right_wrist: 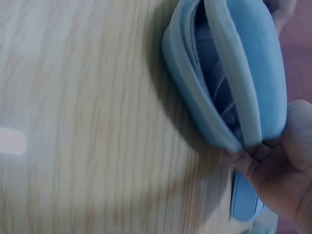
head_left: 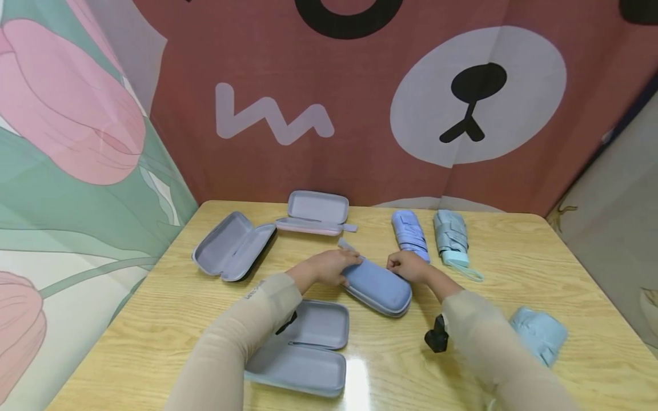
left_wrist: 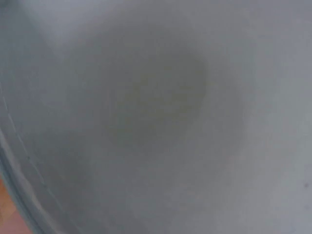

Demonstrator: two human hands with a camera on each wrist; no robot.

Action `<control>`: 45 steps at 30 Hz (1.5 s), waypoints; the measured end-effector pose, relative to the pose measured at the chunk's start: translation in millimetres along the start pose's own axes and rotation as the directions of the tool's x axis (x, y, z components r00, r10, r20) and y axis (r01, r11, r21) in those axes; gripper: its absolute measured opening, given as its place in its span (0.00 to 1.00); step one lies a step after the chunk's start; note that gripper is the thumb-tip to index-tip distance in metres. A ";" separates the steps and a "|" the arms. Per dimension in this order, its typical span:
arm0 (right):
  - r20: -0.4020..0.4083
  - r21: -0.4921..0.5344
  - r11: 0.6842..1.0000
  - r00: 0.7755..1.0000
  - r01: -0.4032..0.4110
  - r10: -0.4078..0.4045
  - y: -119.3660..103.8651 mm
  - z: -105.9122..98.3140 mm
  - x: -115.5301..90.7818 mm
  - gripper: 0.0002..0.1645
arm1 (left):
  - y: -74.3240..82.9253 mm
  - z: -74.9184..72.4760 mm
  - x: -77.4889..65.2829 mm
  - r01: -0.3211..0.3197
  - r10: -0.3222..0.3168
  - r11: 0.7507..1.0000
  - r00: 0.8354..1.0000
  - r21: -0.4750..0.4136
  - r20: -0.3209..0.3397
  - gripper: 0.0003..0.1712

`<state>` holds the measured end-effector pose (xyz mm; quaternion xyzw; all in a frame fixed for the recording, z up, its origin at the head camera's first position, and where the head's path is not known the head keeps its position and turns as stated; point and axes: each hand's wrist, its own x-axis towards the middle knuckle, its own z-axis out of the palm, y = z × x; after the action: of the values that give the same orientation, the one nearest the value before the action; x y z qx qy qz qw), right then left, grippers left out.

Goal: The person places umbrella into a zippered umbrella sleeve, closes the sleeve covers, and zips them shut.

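A blue zip case (head_left: 377, 285) lies at an angle over the middle of the table, its lid lowered. In the right wrist view a gap runs along the case's (right_wrist: 265, 63) zip edge, and something dark and folded shows inside. My left hand (head_left: 329, 267) grips its left end, fingers over the lid, near a fabric tab (head_left: 345, 244). At the far right side my right hand (head_left: 408, 266) has its fingers curled at the zip edge and pinches it. The left wrist view is filled by the grey lining (left_wrist: 161, 146) of an open case.
An open grey-lined case (head_left: 319, 325) lies under my left forearm. Behind it are an open black-backed case (head_left: 233, 248) and an open pink case (head_left: 319, 211). Folded umbrellas lie to the right: periwinkle (head_left: 410, 233), grey-green (head_left: 451, 234) and pale teal (head_left: 540, 334). A printed curtain (head_left: 360, 160) hangs behind.
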<state>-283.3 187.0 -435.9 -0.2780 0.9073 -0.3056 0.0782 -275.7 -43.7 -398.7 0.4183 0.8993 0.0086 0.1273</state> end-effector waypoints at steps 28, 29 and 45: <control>-0.093 0.163 0.986 0.994 -0.046 0.061 2.9 2.9 -9.2 0.07 | -2.2 -0.9 0.8 0.008 -0.007 0.999 1.000 0.040 -0.004 0.39; -0.093 0.150 0.988 0.994 -0.048 0.062 2.8 2.2 -9.3 0.07 | -3.2 -0.4 0.2 0.010 -0.010 0.999 1.000 0.044 -0.007 0.39; -0.067 0.207 0.963 0.980 -0.171 0.189 12.0 -4.7 -22.3 0.06 | -8.8 2.1 -7.7 0.122 -0.123 0.989 0.992 0.083 0.007 0.41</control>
<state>-271.7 209.6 -439.9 -0.1717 0.8959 -0.3988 0.0942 -277.0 -55.4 -400.1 0.3673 0.9221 -0.0388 0.1157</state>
